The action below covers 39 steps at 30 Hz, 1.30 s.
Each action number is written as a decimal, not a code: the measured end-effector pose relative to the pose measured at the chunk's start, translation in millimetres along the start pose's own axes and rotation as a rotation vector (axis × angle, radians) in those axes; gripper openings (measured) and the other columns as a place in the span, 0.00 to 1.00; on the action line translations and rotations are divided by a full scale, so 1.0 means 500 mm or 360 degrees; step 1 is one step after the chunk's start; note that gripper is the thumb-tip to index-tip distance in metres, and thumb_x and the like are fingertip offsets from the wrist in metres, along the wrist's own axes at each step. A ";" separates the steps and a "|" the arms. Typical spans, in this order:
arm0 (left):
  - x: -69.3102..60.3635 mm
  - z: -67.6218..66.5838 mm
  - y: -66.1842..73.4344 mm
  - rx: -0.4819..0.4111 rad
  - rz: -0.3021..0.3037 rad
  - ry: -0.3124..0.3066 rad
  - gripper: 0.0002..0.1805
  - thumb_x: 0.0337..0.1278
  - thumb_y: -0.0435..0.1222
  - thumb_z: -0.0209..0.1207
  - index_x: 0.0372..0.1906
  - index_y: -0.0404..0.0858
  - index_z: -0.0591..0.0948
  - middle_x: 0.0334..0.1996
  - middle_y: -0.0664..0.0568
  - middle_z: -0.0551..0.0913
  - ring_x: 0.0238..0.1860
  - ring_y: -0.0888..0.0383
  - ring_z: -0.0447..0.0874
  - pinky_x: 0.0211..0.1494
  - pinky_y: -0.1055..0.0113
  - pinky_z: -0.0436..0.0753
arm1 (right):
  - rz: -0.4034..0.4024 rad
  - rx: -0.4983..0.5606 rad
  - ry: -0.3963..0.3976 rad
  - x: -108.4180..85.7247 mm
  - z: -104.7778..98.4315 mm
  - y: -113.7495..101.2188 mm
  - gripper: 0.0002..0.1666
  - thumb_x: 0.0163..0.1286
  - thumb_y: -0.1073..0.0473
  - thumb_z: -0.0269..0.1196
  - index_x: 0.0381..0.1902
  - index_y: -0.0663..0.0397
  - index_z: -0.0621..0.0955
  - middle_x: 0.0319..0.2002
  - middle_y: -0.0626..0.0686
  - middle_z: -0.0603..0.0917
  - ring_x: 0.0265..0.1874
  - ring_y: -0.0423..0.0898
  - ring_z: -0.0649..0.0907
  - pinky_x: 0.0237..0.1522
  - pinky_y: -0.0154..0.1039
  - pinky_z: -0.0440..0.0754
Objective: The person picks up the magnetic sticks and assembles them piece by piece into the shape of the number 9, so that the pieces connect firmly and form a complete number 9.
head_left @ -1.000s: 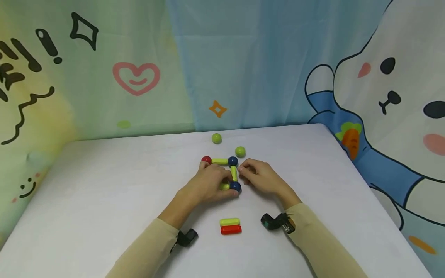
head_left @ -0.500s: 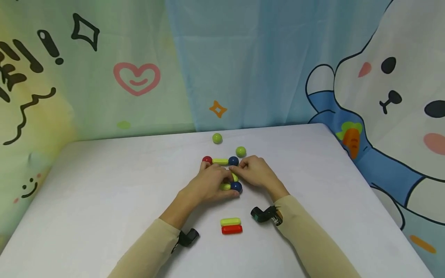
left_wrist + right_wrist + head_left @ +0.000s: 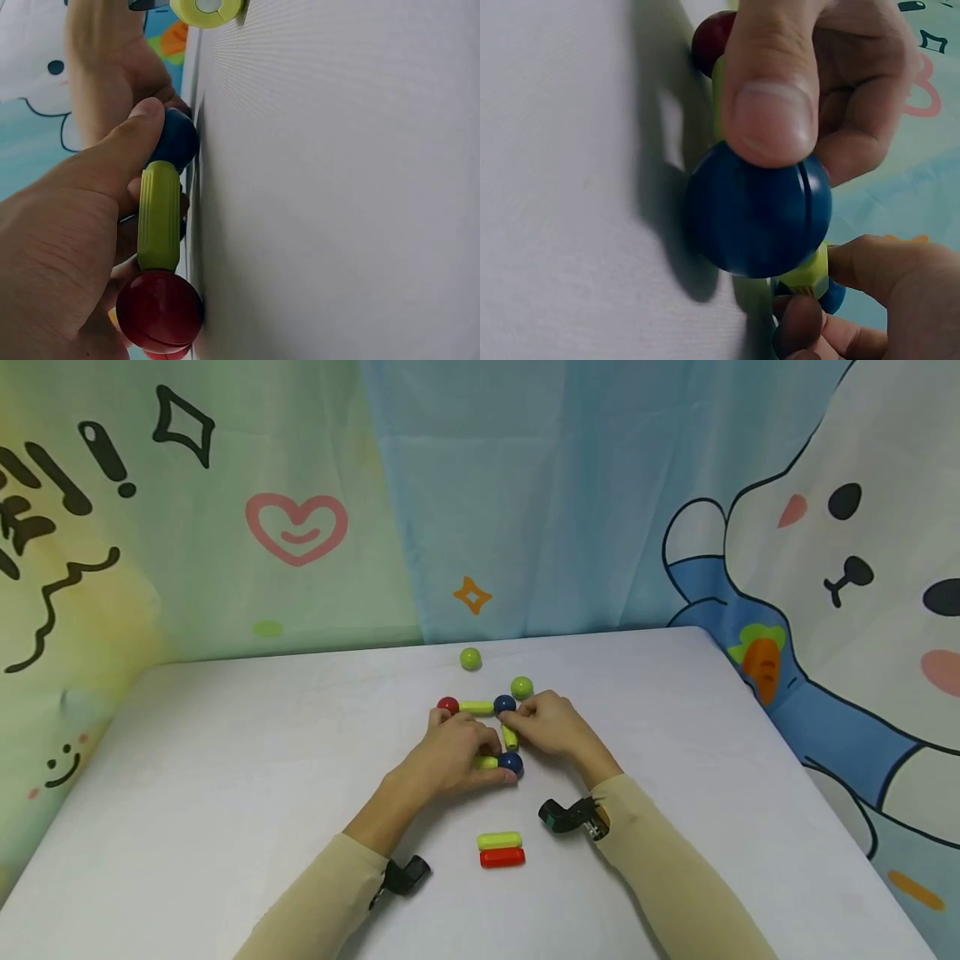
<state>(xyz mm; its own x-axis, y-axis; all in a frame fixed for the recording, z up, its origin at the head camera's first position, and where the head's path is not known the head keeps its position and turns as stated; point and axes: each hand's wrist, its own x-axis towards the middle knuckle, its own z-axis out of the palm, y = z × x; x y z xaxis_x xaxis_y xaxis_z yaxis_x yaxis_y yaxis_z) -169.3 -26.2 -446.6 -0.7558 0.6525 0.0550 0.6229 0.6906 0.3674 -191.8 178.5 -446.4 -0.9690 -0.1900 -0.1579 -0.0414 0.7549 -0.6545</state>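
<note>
A building-toy shape of balls and rods lies on the white table, with a far blue ball (image 3: 505,703), a near blue ball (image 3: 511,764) and red balls (image 3: 447,705) (image 3: 159,311). My left hand (image 3: 450,756) holds its near side, thumb pressed on the near blue ball; its other fingers reach back towards the far red ball. Between thumb and finger, my right hand (image 3: 555,727) pinches the yellow-green rod (image 3: 511,737) between the blue balls, close to the far one. Whether that rod's near end touches the near ball I cannot tell.
Two loose green balls, one farther back (image 3: 470,658) and one nearer (image 3: 522,687), lie beyond the shape. A loose yellow-green rod (image 3: 499,841) and a red rod (image 3: 502,857) lie side by side in front. A printed curtain (image 3: 525,510) hangs behind the table.
My right hand has moved left from beside the connecting rod and now pinches it near the far blue ball. The left hand keeps its hold on the shape.
</note>
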 end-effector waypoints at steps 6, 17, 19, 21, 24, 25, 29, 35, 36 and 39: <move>-0.002 -0.002 -0.001 -0.0040 -0.0050 0.0006 0.19 0.53 0.64 0.69 0.34 0.54 0.89 0.26 0.71 0.81 0.50 0.59 0.76 0.62 0.41 0.59 | 0.0011 0.0063 -0.0026 0.000 -0.005 -0.002 0.25 0.73 0.41 0.61 0.23 0.52 0.85 0.21 0.48 0.82 0.26 0.45 0.77 0.31 0.38 0.70; -0.003 0.001 -0.010 -0.0060 -0.0067 0.0043 0.18 0.55 0.63 0.68 0.32 0.55 0.89 0.24 0.73 0.80 0.50 0.59 0.75 0.57 0.43 0.57 | 0.0029 0.0081 -0.0067 -0.009 -0.003 -0.012 0.24 0.74 0.42 0.62 0.23 0.51 0.86 0.22 0.48 0.84 0.28 0.46 0.77 0.35 0.39 0.70; -0.002 0.001 -0.010 -0.0066 -0.0054 0.0047 0.18 0.54 0.63 0.68 0.32 0.55 0.89 0.24 0.72 0.81 0.50 0.58 0.75 0.57 0.43 0.57 | 0.0016 0.0067 -0.0062 -0.008 -0.002 -0.011 0.24 0.74 0.42 0.61 0.23 0.51 0.86 0.22 0.48 0.84 0.28 0.45 0.77 0.34 0.39 0.70; -0.001 0.000 -0.010 -0.0067 -0.0043 0.0051 0.18 0.54 0.63 0.68 0.32 0.54 0.90 0.25 0.71 0.82 0.50 0.58 0.75 0.58 0.43 0.58 | 0.0015 0.0062 -0.0061 -0.008 -0.001 -0.011 0.25 0.74 0.43 0.61 0.23 0.51 0.85 0.22 0.48 0.84 0.27 0.45 0.77 0.33 0.39 0.70; 0.000 0.000 -0.009 -0.0065 -0.0031 0.0059 0.19 0.54 0.63 0.68 0.32 0.53 0.90 0.25 0.70 0.82 0.49 0.58 0.76 0.57 0.44 0.58 | 0.0020 0.0070 -0.0074 -0.007 -0.002 -0.012 0.25 0.75 0.43 0.60 0.23 0.51 0.85 0.21 0.48 0.83 0.26 0.45 0.77 0.32 0.38 0.69; 0.000 0.001 -0.010 -0.0062 -0.0031 0.0059 0.19 0.54 0.63 0.68 0.33 0.53 0.90 0.25 0.70 0.82 0.49 0.58 0.76 0.57 0.44 0.58 | 0.0025 0.0073 -0.0078 -0.007 -0.002 -0.012 0.25 0.75 0.43 0.60 0.22 0.51 0.85 0.21 0.48 0.83 0.26 0.45 0.77 0.32 0.38 0.69; -0.002 0.003 -0.011 -0.0050 -0.0032 0.0057 0.19 0.54 0.63 0.69 0.35 0.53 0.91 0.26 0.70 0.83 0.50 0.58 0.76 0.56 0.45 0.58 | 0.0020 0.0069 -0.0074 -0.005 0.000 -0.014 0.25 0.74 0.44 0.60 0.21 0.51 0.84 0.20 0.48 0.82 0.25 0.44 0.76 0.31 0.38 0.69; -0.001 0.005 -0.011 -0.0051 -0.0038 0.0089 0.19 0.53 0.63 0.69 0.35 0.53 0.91 0.27 0.70 0.84 0.51 0.58 0.76 0.59 0.43 0.58 | 0.0015 0.0063 -0.0066 -0.002 -0.001 -0.014 0.25 0.74 0.44 0.60 0.21 0.51 0.84 0.19 0.48 0.81 0.25 0.45 0.76 0.32 0.38 0.69; 0.000 0.005 -0.011 -0.0056 -0.0040 0.0095 0.19 0.53 0.62 0.69 0.35 0.53 0.91 0.27 0.70 0.84 0.51 0.58 0.76 0.59 0.43 0.58 | 0.0014 0.0064 -0.0061 -0.002 0.000 -0.014 0.25 0.74 0.44 0.61 0.21 0.51 0.84 0.19 0.48 0.81 0.25 0.45 0.76 0.32 0.38 0.70; 0.001 0.007 -0.010 -0.0075 -0.0051 0.0098 0.18 0.54 0.62 0.69 0.34 0.53 0.91 0.27 0.70 0.84 0.49 0.58 0.75 0.59 0.43 0.59 | 0.0009 0.0066 -0.0057 -0.002 0.002 -0.012 0.25 0.75 0.44 0.61 0.21 0.52 0.84 0.19 0.47 0.80 0.25 0.45 0.76 0.32 0.38 0.69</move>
<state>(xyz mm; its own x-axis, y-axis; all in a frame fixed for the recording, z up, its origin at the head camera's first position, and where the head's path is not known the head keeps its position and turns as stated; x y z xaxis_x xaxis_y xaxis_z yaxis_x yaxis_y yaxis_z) -172.2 -28.1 -451.5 -0.7873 0.6085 0.0991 0.5889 0.6946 0.4131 -190.1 173.6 -443.0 -0.9598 -0.2086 -0.1878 -0.0249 0.7296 -0.6834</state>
